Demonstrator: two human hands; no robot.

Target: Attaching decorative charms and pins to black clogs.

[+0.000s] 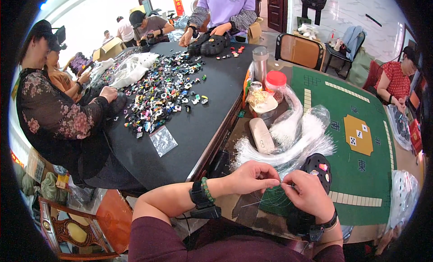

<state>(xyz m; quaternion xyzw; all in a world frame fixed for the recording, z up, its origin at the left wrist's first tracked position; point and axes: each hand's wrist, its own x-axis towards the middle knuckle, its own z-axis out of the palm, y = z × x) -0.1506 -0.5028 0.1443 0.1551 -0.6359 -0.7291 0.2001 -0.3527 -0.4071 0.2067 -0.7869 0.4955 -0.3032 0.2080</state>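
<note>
Both hands pinch one thin clear strand: left hand [249, 177], right hand [307, 193], above the black clog [317, 168] on the green tabletop [361, 127].

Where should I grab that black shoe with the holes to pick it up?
Probably grip the black clog by its rounded upper end, coming from above on the green mat side: that end is bare, while the right hand covers its lower part and white strands crowd its left.

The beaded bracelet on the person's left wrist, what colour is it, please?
Green, seen in the head view: the beaded bracelet sits beside a black wrist strap.
</note>
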